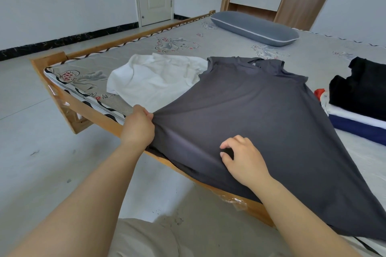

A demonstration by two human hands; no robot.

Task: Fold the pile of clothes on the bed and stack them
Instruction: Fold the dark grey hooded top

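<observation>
Grey shirt: the dark grey sleeveless shirt (261, 115) is lying spread on the bed (208, 33), collar pointing away from the person, its hem hanging over the near wooden bed rail (100, 119).
Left hand: the left hand (139, 124) is pinching the shirt's left hem corner, bunching the cloth into tight creases at the rail.
Right hand: the right hand (243, 158) is resting on the lower part of the shirt with fingers curled and the thumb tucked against the fabric; whether it is actually gripping a fold, I cannot tell.
Waiting garment: a crumpled white garment (154, 77) is lying just beyond the left side of the grey shirt, partly tucked under its edge.
Finished stack: folded clothes (359, 98), black on top of white and navy, are sitting near the shirt's right side.
Risk, slipping: with the hem overhanging the rail, a pull toward the person is likely dragging the whole shirt off the bed.
Risk, creasing: the bunched corner is probably getting folded in as wrinkles unless flattened first.
Risk, snagging: lifting the left side may be catching the white garment and pulling it along.
Risk, stack: a wide sweep rightward could be nudging the folded clothes askew.
</observation>
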